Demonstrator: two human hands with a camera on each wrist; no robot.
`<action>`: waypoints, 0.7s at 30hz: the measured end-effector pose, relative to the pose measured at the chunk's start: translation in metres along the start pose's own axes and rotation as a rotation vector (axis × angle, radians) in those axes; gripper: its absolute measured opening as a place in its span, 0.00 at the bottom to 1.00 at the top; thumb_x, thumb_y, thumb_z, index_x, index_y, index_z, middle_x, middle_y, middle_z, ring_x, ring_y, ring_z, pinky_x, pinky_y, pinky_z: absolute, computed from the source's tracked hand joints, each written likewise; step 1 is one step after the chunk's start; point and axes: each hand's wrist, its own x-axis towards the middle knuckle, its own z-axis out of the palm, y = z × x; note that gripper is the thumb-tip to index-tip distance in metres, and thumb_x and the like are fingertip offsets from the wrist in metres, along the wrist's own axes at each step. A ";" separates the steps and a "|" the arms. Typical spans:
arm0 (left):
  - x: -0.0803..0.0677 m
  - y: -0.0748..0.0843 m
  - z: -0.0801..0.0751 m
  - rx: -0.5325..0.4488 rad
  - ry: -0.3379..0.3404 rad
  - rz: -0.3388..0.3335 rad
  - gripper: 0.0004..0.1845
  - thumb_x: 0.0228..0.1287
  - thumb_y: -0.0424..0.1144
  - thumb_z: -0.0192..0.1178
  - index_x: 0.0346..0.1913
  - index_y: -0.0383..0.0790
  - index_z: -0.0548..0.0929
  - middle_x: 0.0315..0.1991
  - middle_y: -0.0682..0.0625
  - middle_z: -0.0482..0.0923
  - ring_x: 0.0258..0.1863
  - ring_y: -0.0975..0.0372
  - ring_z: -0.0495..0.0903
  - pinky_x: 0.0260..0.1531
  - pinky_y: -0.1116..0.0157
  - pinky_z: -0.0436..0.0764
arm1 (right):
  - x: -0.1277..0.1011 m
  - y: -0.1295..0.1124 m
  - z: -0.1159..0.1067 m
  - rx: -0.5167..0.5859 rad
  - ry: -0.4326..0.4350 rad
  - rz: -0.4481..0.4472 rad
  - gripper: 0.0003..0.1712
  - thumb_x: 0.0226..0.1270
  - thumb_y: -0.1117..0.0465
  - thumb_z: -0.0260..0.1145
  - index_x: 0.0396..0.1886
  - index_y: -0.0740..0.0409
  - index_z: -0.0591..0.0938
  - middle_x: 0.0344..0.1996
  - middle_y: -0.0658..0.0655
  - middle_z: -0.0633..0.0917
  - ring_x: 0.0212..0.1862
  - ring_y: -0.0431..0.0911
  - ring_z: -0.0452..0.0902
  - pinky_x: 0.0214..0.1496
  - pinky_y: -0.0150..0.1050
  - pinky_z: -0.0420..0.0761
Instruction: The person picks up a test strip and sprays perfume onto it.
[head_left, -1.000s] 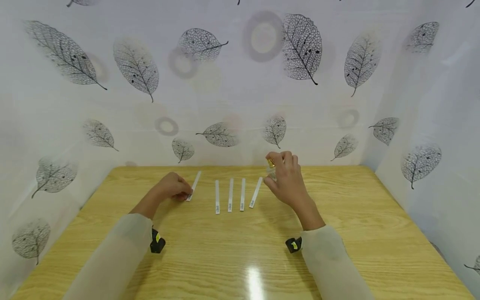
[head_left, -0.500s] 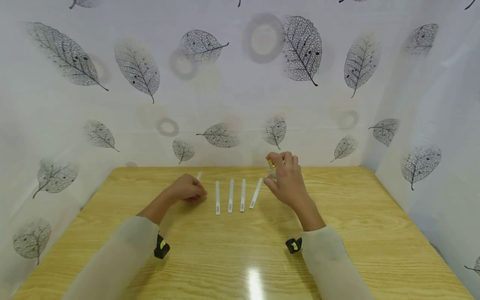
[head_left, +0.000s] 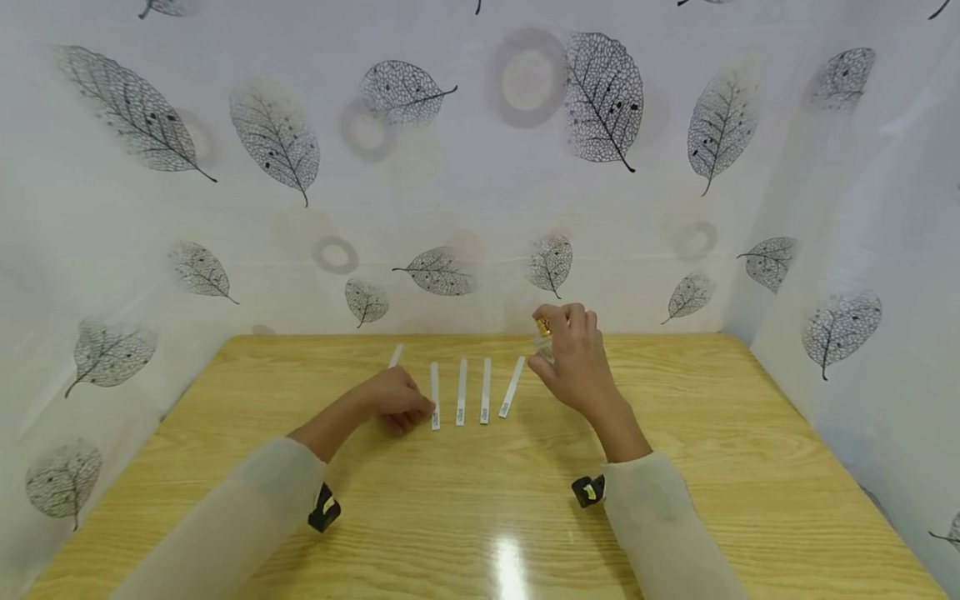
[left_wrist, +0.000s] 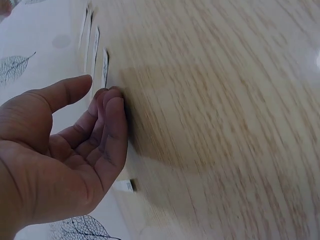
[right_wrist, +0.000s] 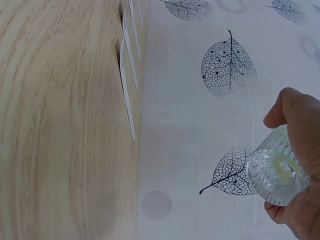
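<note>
My left hand (head_left: 393, 398) reaches to the white paper strip (head_left: 435, 379) second from the left, fingertips right at its printed end. In the left wrist view the thumb (left_wrist: 72, 90) stands apart from the loosely bent fingers. Behind this hand lies the leftmost strip (head_left: 396, 356), partly hidden. My right hand (head_left: 576, 362) holds a clear ribbed glass perfume bottle (right_wrist: 275, 172) with a gold top (head_left: 543, 326), raised beyond the rightmost strip (head_left: 512, 386). Forefinger is at the top, thumb low on the glass.
Two more strips (head_left: 462, 392) (head_left: 486, 390) lie upright in the row between the hands. The wooden table (head_left: 420, 517) ends at a pale curtain (head_left: 465, 183) printed with leaves. A black wrist camera (head_left: 324, 508) sits at the left cuff, another camera (head_left: 588, 490) at the right.
My left hand has let go of the leftmost strip and moved right to the second strip. The right hand with the perfume bottle has stayed in place.
</note>
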 end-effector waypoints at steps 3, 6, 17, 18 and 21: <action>-0.002 0.003 0.005 -0.008 0.015 -0.022 0.15 0.65 0.42 0.70 0.26 0.33 0.86 0.24 0.47 0.82 0.20 0.61 0.79 0.23 0.63 0.86 | 0.001 0.000 0.000 -0.001 0.003 0.000 0.32 0.57 0.65 0.68 0.62 0.51 0.68 0.45 0.62 0.68 0.40 0.57 0.61 0.36 0.47 0.64; -0.002 0.005 0.008 -0.022 0.031 -0.046 0.16 0.64 0.42 0.71 0.23 0.35 0.85 0.20 0.49 0.79 0.17 0.62 0.76 0.19 0.65 0.83 | 0.001 0.000 0.000 0.000 0.003 0.003 0.32 0.57 0.65 0.68 0.61 0.51 0.68 0.44 0.62 0.68 0.40 0.57 0.61 0.36 0.47 0.64; 0.000 0.009 0.020 0.089 0.071 -0.046 0.29 0.55 0.45 0.79 0.10 0.47 0.69 0.08 0.56 0.60 0.10 0.64 0.60 0.12 0.69 0.71 | 0.000 0.000 -0.003 0.009 -0.001 0.012 0.32 0.57 0.66 0.67 0.62 0.52 0.69 0.45 0.62 0.69 0.41 0.57 0.61 0.36 0.49 0.65; 0.000 0.010 0.020 0.091 0.075 -0.049 0.28 0.54 0.44 0.80 0.10 0.46 0.70 0.08 0.55 0.61 0.10 0.64 0.61 0.13 0.69 0.71 | 0.000 0.001 -0.003 0.012 -0.001 0.009 0.32 0.57 0.66 0.67 0.62 0.52 0.69 0.45 0.62 0.69 0.41 0.57 0.61 0.36 0.49 0.65; 0.000 0.010 0.019 0.091 0.085 -0.066 0.26 0.53 0.41 0.80 0.11 0.44 0.73 0.09 0.54 0.63 0.11 0.64 0.63 0.14 0.68 0.74 | 0.001 0.000 -0.002 0.017 0.003 -0.004 0.31 0.58 0.66 0.67 0.61 0.53 0.69 0.45 0.62 0.69 0.40 0.57 0.60 0.35 0.48 0.63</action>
